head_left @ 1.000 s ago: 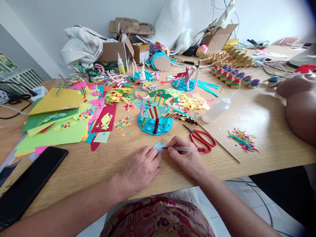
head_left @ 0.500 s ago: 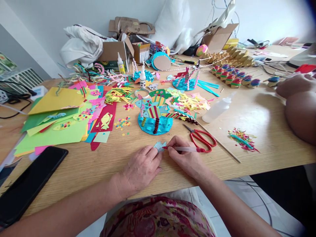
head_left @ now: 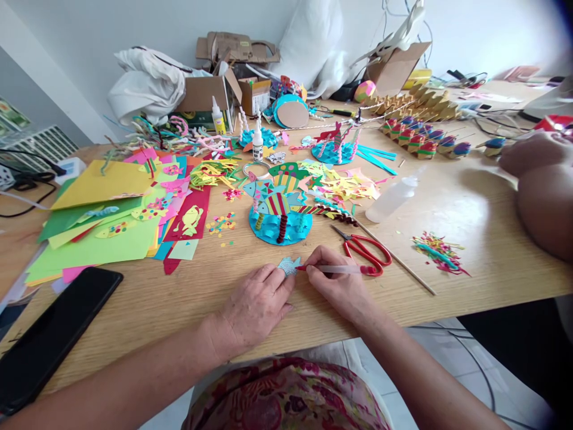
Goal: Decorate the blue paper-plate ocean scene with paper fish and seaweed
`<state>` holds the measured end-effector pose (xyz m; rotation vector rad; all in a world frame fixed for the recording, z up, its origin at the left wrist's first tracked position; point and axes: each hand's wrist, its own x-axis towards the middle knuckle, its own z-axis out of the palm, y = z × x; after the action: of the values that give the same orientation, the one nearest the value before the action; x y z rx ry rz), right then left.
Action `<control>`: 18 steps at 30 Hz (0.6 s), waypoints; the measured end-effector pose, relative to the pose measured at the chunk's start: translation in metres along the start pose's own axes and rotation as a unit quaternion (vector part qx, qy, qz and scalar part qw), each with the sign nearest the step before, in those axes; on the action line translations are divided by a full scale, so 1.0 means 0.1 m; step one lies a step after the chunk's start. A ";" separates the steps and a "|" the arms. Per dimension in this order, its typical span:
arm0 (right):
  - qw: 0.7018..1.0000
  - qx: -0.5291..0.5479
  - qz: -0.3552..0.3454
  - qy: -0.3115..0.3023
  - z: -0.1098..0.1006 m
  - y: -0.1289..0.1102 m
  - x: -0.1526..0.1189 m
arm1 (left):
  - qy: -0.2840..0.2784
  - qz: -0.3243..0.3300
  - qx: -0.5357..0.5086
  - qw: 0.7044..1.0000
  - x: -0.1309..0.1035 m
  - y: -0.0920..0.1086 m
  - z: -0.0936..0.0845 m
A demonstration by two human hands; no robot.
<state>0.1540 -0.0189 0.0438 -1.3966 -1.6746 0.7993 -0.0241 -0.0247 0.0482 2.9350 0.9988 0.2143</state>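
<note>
A small light-blue paper fish (head_left: 289,266) with a dotted pattern lies flat on the table near the front edge. My left hand (head_left: 259,301) holds it down, fingers close together and covering its left part. In my right hand (head_left: 338,286) is a slim red pen (head_left: 342,269) with a translucent barrel, pinched between thumb and fingers. Its red tip meets the fish near the tail. Right behind that hand lie red-handled scissors (head_left: 367,253). Beyond the hands stands a blue round base (head_left: 281,234) carrying striped paper fish (head_left: 274,203) on twisted stems.
Coloured paper sheets (head_left: 102,227) and a black phone (head_left: 60,334) lie on the left. A wooden stick (head_left: 403,263), a translucent squeeze bottle (head_left: 391,200) and a pile of scraps (head_left: 439,254) are on the right. Another person's arm (head_left: 544,191) rests at the right edge.
The view has shifted very slightly. Both hands, the pen and the paper fish keep almost the same positions.
</note>
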 end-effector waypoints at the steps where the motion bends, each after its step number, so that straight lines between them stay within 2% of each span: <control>1: 1.000 0.002 0.002 0.003 0.00 0.00 0.00 | 0.003 0.001 0.003 1.000 0.00 0.00 0.00; 18: 1.000 -0.012 0.004 -0.005 0.01 0.00 0.01 | -0.005 -0.004 0.003 1.000 0.01 0.00 0.01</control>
<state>0.1526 -0.0179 0.0433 -1.4189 -1.6920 0.7948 -0.0228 -0.0242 0.0477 2.9350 1.0113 0.1961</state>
